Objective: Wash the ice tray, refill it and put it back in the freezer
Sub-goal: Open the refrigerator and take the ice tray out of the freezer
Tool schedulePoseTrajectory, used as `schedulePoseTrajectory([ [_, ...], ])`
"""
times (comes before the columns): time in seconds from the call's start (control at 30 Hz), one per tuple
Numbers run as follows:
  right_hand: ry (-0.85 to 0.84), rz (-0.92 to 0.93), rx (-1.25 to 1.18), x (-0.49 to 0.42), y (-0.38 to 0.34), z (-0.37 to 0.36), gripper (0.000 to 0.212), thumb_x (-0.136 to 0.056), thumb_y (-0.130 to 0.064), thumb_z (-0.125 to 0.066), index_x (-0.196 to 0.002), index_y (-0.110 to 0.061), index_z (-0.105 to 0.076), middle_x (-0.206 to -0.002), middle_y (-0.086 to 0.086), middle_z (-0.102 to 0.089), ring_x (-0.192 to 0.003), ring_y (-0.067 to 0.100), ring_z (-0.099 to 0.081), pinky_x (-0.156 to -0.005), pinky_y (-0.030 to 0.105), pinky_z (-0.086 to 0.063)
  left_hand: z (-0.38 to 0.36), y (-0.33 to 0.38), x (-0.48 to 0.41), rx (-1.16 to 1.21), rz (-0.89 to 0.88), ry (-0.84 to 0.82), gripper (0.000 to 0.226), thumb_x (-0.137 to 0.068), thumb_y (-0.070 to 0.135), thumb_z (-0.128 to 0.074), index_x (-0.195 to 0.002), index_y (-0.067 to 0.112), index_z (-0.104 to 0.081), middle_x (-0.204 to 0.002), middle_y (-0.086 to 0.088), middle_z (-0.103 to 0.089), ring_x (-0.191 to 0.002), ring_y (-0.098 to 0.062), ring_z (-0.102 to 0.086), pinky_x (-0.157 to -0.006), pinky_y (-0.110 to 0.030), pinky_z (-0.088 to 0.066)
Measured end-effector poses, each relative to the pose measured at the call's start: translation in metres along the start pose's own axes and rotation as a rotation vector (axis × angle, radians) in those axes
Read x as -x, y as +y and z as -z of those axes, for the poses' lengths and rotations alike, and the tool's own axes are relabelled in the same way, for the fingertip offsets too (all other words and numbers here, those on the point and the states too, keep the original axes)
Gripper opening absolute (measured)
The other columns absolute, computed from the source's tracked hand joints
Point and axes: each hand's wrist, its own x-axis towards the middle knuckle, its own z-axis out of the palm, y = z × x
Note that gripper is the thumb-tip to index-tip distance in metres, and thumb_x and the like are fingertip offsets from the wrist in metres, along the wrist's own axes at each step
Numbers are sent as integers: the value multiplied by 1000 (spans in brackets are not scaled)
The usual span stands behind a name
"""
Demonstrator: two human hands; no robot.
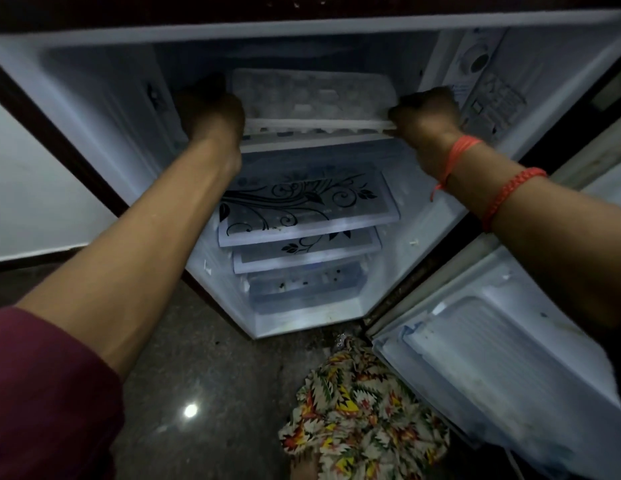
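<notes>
Gripping the ice tray (314,95) at both ends, I have my left hand (212,112) curled round its left edge and my right hand (425,114) clenched on its right front corner; the tray lies level inside the freezer (101,95), upper middle of the frame, above the flower-printed shelves (302,202)

The ice tray (312,95) spans most of the width of the freezer compartment (302,51); the left grip (212,112) fills the gap between the tray's left end and the compartment's left wall (165,71); the right grip (427,116) takes up the gap at the tray's right front corner, just beside the control panel (489,95); a dim band of room lies above the tray, under the compartment ceiling; the white front lip (302,142) runs just below the tray's rim; lower down, the space over the patterned glass shelf (302,202) is open from the front; the open door (510,358) bounds the right side.
</notes>
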Motion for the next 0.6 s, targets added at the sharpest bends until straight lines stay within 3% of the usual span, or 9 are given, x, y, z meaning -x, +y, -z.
schedulePoseTrajectory([
  [0.07, 12, -19, -42, 17, 0, 7, 50, -76, -21, -71, -115, 10, -65, -114, 21, -69, -100, 36, -69, -87, 51, -59, 5, 11, 29, -21, -41, -48, 32, -90, -1, -54, -119, 8, -63, -121, -9, -68, -114, -28, -66, -100, -35, -56],
  [0.17, 58, -52, -55, 42, 5, 18, 48, -71, -30, -74, -114, -8, -70, -110, 8, -70, -102, 24, -68, -90, 37, -59, 18, 18, 72, 38, -63, -53, 32, -92, -10, -52, -104, 17, -64, -105, 3, -67, -107, -21, -69, -94, -30, -59],
  [0.27, 50, -75, -90, 61, 11, 28, 38, -72, -29, -74, -106, -12, -70, -104, 3, -69, -98, 20, -69, -86, 37, -61, 32, 17, 98, 78, -77, -97, 46, -91, -14, -53, -131, 6, -64, -114, 1, -69, -101, -12, -68, -91, -23, -59],
  [0.4, 40, -63, -129, 89, 21, 38, 45, -74, -25, -72, -115, -7, -72, -101, 0, -73, -96, 17, -71, -89, 39, -60, 47, 12, 125, 85, -68, -103, 45, -89, -18, -53, -125, 8, -64, -111, -1, -69, -105, -17, -71, -96, -33, -59],
  [0.6, -19, -45, -213, 135, 35, 47, 36, -81, -12, -69, -117, -4, -71, -100, 3, -74, -98, 17, -71, -94, 43, -58, 75, -7, 165, 106, -13, -50, 51, -90, -19, -56, -138, -3, -57, -123, -9, -69, -109, -18, -70, -86, -25, -60],
])
